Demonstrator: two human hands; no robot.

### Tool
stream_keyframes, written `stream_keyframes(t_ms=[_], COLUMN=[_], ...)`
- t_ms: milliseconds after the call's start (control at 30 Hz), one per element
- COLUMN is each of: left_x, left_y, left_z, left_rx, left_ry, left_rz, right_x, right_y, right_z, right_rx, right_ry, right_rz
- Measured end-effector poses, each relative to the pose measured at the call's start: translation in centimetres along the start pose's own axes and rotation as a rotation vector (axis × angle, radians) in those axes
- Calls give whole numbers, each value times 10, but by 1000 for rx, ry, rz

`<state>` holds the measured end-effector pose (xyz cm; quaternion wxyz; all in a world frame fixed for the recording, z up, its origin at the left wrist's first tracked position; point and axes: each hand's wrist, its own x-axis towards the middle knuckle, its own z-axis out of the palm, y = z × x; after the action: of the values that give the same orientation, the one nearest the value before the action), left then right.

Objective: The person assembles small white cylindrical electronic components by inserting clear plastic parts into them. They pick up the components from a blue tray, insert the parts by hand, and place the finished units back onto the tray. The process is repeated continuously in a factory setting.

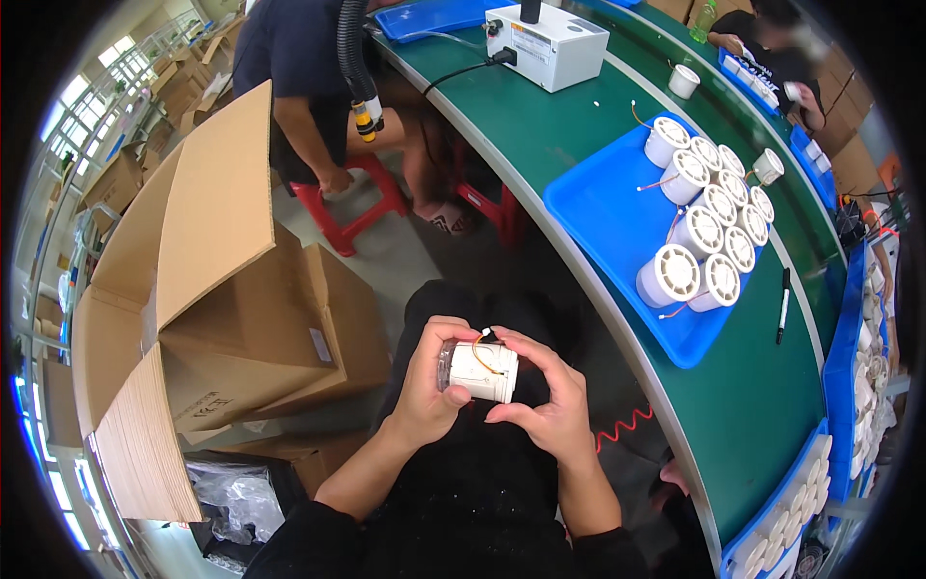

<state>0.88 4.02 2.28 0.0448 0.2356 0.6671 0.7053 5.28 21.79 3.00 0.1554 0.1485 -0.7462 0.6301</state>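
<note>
At the left of the frame a large open cardboard box (207, 289) stood with its flaps up, clear plastic bags (231, 497) bunched on the floor below it. Just left of centre, low in the picture, the left hand (429, 381) was wrapped around a small white cylindrical housing (482, 372), thumb pressed on its near side and the other fingers curled behind. The housing lay on its side over the person's dark lap, an orange wire (479, 352) looping across its top. The right hand (545, 391) closed on the housing's other end, fingertips pinching near a small connector at the top edge — so both hands were clamped on the one part.

Judging by that hold, the wire was being tucked or routed along the housing. To do it well, the left hand should keep the body steady while the right fingertips guide the wire without kinking it or tugging at its joint — light pressure, not force.

Further right, the green workbench (540, 145) curved up the frame. On it sat a blue tray (608, 222) carrying rows of similar white round units (704, 232), a black marker pen (782, 304) beside it, and a white box-shaped device (550, 43) near the top. Another person sat on a red stool (352, 207) at upper left-centre.
</note>
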Motion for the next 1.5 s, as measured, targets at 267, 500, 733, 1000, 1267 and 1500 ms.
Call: stream_keyframes(t_ms=[267,500,733,1000,1267,1500], left_x=[1,1,5,9,13,11], left_y=[0,-1,10,14,11,14], left_z=[8,10,3,-18,-13,-5], left_rx=[50,127,36,278,475,355], left_ry=[-12,0,-130,-309,-222,-206], left_rz=[53,130,-52,-128,27,2], right_x=[-2,-7,-9,-7,-14,-14], right_y=[5,11,16,31,31,15], right_z=[-1,1,3,3,9,7], right_rx=[64,111,535,1099,1051,998], right_ry=[25,35,43,-24,-65,21], right_rz=[-25,15,345,796,971,951])
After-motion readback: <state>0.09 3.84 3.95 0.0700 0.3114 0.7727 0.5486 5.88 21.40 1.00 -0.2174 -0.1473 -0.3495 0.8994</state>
